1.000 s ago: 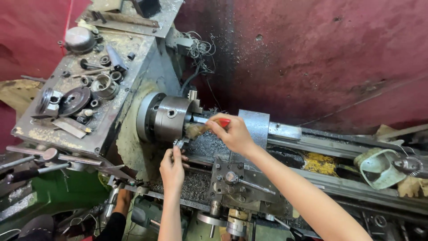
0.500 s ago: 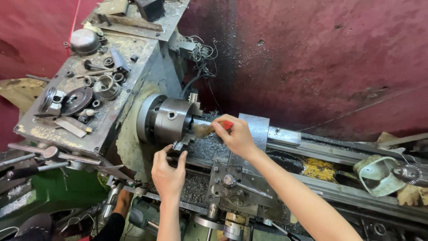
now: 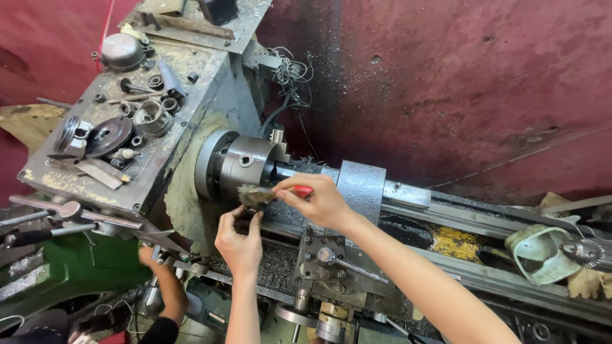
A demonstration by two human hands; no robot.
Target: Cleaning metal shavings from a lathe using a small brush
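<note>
A person's right hand (image 3: 322,202) pinches the red handle of a small brush (image 3: 268,193) between thumb and fingertips, the handle running across the fingers and the worn, grey bristles pointing left, touching the front of a lathe's steel chuck (image 3: 239,165). The left hand (image 3: 239,241) is raised just below the bristles, its fingers curled loosely upward with the tips near the chuck's lower edge; whether they grip anything cannot be told. Both forearms reach in from the bottom of the frame over the lathe's tool post (image 3: 328,261), where metal shavings (image 3: 277,267) lie scattered. Spare fittings and rings sit on top of the grimy headstock (image 3: 127,127) at left. Another person's hand (image 3: 150,258) shows lower left.
</note>
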